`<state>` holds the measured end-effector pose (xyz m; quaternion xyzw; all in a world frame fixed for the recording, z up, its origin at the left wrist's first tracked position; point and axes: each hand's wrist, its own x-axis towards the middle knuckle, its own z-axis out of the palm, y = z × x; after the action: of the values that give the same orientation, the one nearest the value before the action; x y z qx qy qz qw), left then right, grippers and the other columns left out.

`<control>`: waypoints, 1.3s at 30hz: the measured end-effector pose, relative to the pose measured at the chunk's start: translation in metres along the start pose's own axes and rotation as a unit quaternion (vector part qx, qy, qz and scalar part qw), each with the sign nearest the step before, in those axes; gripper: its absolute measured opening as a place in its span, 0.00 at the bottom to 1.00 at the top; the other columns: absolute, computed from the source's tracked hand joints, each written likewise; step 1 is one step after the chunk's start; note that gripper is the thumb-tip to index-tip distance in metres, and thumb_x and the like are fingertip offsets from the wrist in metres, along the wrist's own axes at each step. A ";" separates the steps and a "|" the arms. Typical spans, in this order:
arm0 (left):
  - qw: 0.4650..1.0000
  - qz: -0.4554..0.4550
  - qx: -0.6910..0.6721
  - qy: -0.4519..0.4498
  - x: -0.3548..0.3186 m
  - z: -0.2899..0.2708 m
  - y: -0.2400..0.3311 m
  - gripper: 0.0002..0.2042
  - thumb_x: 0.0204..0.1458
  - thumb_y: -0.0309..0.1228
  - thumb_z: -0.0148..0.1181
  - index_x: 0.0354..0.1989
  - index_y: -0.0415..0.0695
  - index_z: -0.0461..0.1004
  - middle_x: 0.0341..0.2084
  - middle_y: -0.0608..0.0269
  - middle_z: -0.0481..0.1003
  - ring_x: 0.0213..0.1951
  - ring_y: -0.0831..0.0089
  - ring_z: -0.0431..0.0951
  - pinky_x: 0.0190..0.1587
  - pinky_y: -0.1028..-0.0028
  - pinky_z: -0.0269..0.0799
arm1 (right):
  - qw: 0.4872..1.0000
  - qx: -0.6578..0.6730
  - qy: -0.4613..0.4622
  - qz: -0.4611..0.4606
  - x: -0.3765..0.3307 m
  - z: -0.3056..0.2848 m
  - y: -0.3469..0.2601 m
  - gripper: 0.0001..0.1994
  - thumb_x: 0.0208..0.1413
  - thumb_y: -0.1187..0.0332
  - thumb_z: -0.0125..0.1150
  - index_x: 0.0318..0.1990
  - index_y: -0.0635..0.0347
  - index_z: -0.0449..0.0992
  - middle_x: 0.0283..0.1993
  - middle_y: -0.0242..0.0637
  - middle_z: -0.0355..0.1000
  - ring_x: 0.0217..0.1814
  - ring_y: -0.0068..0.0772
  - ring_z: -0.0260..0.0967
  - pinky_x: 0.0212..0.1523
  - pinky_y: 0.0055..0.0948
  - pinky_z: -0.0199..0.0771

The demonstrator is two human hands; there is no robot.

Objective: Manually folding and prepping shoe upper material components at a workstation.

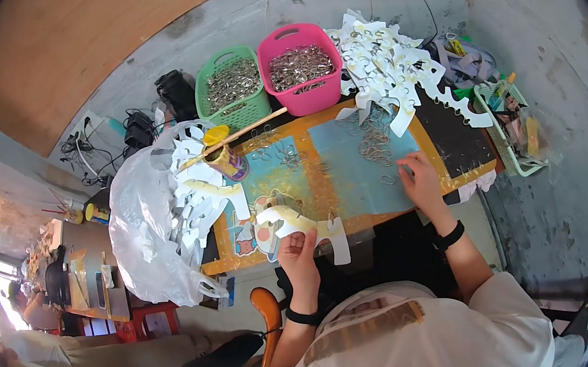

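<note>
Between the fingers and thumb of my left hand (298, 252) is a curved white cut-out piece (304, 221) with yellowish patches, held over the near edge of the work board. Below and left of it lie flat printed pieces (244, 236) with pinkish shapes. My right hand (421, 180) hovers over the board's right side, fingers loosely bent and apart, with nothing visible in them. Just left of those fingers are loose thin metal rings (375, 144), spread on the blue surface (329, 142).
Behind the board stand a green basket (215, 122) and a pink basket (305, 99), full of metal parts. White cut-outs (385, 60) pile up at right, beside a green tray (522, 167). A plastic bag (137, 219) and a can (231, 166) with a stick (257, 129) sit at left.
</note>
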<state>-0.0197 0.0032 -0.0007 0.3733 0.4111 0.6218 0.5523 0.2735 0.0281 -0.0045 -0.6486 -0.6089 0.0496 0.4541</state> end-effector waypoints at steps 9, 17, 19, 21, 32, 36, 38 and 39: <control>0.999 0.000 -0.035 0.040 0.002 0.001 0.001 0.09 0.51 0.15 0.63 0.38 0.41 0.73 0.29 0.73 0.74 0.32 0.86 0.72 0.40 0.84 0.67 | 0.991 -0.015 -0.129 -0.041 0.008 0.005 -0.008 0.07 0.45 0.74 0.67 0.31 0.60 0.74 0.35 0.40 0.70 0.38 0.47 0.70 0.39 0.40 0.71; 0.998 -0.006 -0.060 0.026 0.003 -0.007 -0.004 0.14 0.49 0.12 0.62 0.44 0.37 0.74 0.38 0.65 0.78 0.39 0.81 0.77 0.44 0.80 0.70 | 0.964 0.174 -0.191 0.058 -0.003 0.014 -0.065 0.04 0.52 0.77 0.63 0.34 0.62 0.75 0.36 0.39 0.74 0.32 0.33 0.75 0.32 0.27 0.73; 0.998 -0.006 -0.059 0.032 0.003 -0.001 0.000 0.16 0.49 0.12 0.61 0.47 0.37 0.73 0.42 0.63 0.78 0.41 0.78 0.77 0.46 0.79 0.71 | 0.942 0.264 -0.198 0.058 -0.004 0.017 -0.085 0.03 0.53 0.77 0.61 0.35 0.62 0.76 0.34 0.38 0.75 0.32 0.33 0.76 0.32 0.27 0.73; 0.998 -0.005 -0.057 0.038 0.003 0.000 0.002 0.18 0.49 0.11 0.61 0.49 0.36 0.73 0.45 0.60 0.77 0.44 0.76 0.78 0.47 0.78 0.72 | 0.908 0.338 -0.246 0.015 -0.004 0.020 -0.100 0.06 0.54 0.79 0.60 0.39 0.61 0.78 0.34 0.37 0.75 0.33 0.29 0.75 0.34 0.23 0.73; 0.997 -0.013 -0.069 -0.027 -0.006 0.002 0.009 0.20 0.49 0.09 0.58 0.52 0.36 0.70 0.48 0.59 0.75 0.50 0.74 0.75 0.51 0.76 0.70 | 0.922 0.305 -0.232 -0.054 -0.010 0.038 -0.128 0.09 0.52 0.79 0.61 0.41 0.62 0.77 0.34 0.37 0.76 0.32 0.32 0.74 0.34 0.26 0.74; 0.997 -0.011 -0.070 -0.024 -0.008 0.007 0.012 0.20 0.50 0.10 0.58 0.53 0.36 0.70 0.49 0.58 0.75 0.51 0.73 0.75 0.52 0.76 0.70 | 0.919 0.319 -0.230 -0.023 -0.011 0.038 -0.129 0.05 0.53 0.79 0.63 0.38 0.63 0.77 0.36 0.38 0.76 0.36 0.30 0.76 0.37 0.25 0.76; 0.997 -0.010 -0.075 -0.022 -0.009 0.009 0.014 0.21 0.50 0.10 0.58 0.54 0.36 0.69 0.50 0.57 0.75 0.52 0.72 0.74 0.52 0.76 0.70 | 0.913 0.338 -0.226 -0.018 -0.012 0.038 -0.128 0.05 0.52 0.79 0.63 0.37 0.64 0.78 0.37 0.38 0.77 0.36 0.31 0.76 0.38 0.26 0.76; 0.997 -0.010 -0.075 -0.022 -0.009 0.009 0.014 0.21 0.50 0.10 0.58 0.54 0.36 0.69 0.50 0.57 0.75 0.52 0.72 0.74 0.52 0.76 0.70 | 0.914 0.337 -0.223 -0.032 -0.012 0.037 -0.128 0.05 0.51 0.79 0.64 0.36 0.64 0.78 0.38 0.38 0.77 0.37 0.32 0.77 0.39 0.27 0.76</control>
<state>-0.0157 -0.0055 0.0155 0.3406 0.3546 0.6369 0.5938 0.1522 0.0182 0.0509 -0.4100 -0.6616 0.3804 0.4994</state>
